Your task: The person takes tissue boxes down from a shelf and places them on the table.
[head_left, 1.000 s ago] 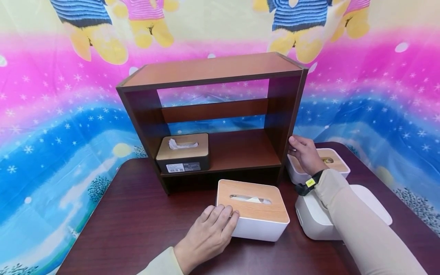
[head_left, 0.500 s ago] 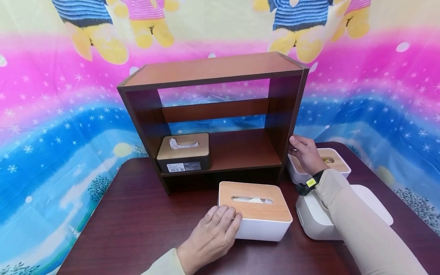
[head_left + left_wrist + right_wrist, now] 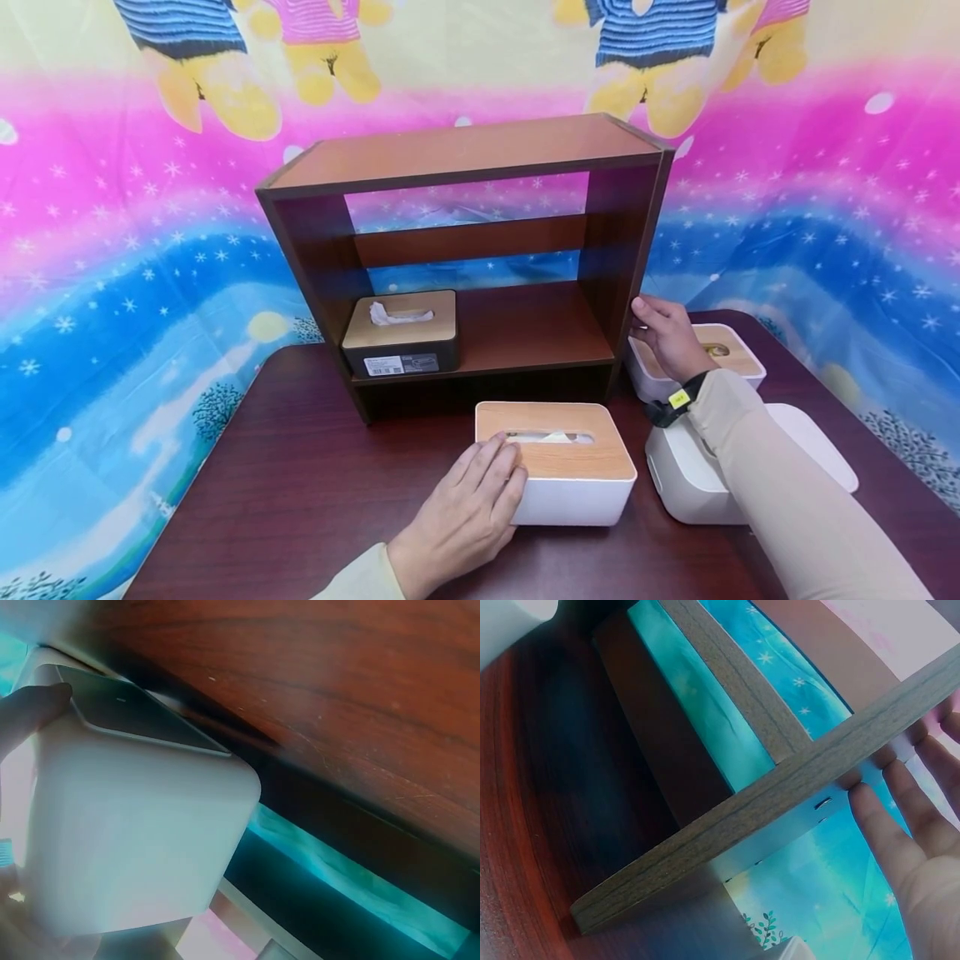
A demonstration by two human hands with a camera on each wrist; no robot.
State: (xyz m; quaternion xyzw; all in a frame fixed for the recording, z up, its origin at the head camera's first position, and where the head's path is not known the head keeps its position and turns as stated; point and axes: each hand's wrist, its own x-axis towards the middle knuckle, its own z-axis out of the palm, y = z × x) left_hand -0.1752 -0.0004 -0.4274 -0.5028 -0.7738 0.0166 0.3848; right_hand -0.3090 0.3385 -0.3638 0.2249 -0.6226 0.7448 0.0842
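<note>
My left hand (image 3: 468,504) grips the left end of a white tissue box (image 3: 573,502) with a light wood lid, fingers over its top. In the left wrist view the thumb (image 3: 37,709) lies at the edge of the dark base of the tissue box (image 3: 142,832). Out to the right, my right hand (image 3: 671,337) touches the outer side of a dark brown wooden shelf (image 3: 480,162). The right wrist view has its fingers (image 3: 885,832) extended, tips against the side panel (image 3: 765,799).
A black tissue box (image 3: 401,333) with a wood top sits at the left inside the shelf. Another wood-lidded white box (image 3: 738,367) stands behind the right hand. Under the right forearm is an all-white box (image 3: 686,483). All stand on a dark red-brown table (image 3: 247,475).
The white tissue box has shifted slightly right and turned a little to face squarer to me. My left fingers have moved farther onto its lid. The right hand stays in place.
</note>
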